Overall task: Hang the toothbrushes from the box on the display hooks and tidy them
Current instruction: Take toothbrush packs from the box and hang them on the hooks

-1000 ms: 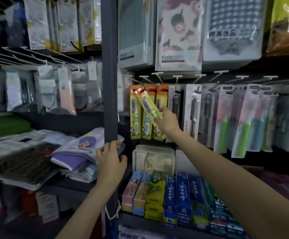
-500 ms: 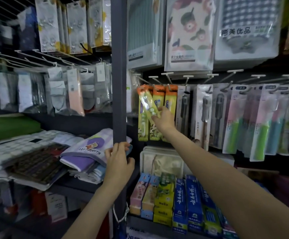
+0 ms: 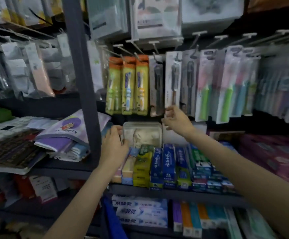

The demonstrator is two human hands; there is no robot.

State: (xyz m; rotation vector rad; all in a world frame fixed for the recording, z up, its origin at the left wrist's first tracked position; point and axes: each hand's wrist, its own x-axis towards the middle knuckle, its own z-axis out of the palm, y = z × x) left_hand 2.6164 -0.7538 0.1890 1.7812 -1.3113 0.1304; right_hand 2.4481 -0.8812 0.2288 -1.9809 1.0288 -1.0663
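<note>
Tidying looks like the step in hand: three orange-topped toothbrush packs (image 3: 127,85) hang side by side on the display hooks (image 3: 131,49) at about eleven o'clock from the frame's middle, and no loose pack is in either hand. The right hand (image 3: 176,119) reaches up near centre, its fingers curled at the bottom edge of a white-carded dark toothbrush pack (image 3: 173,78) just to the three o'clock side of the orange ones; whether it pinches the card or only touches it is blurred, so I cannot tell. The left hand (image 3: 113,144), at seven o'clock from the right, rests with relaxed fingers against the clear plastic case (image 3: 142,133) above the toothpaste boxes (image 3: 157,166), holding nothing. The box of stock is not in view. To do this well, I would steady each card by its lower edge, turn it square to the front, and let it hang plumb so neighbouring cards sit beside, not over, one another, without tugging a card off its hook.
</note>
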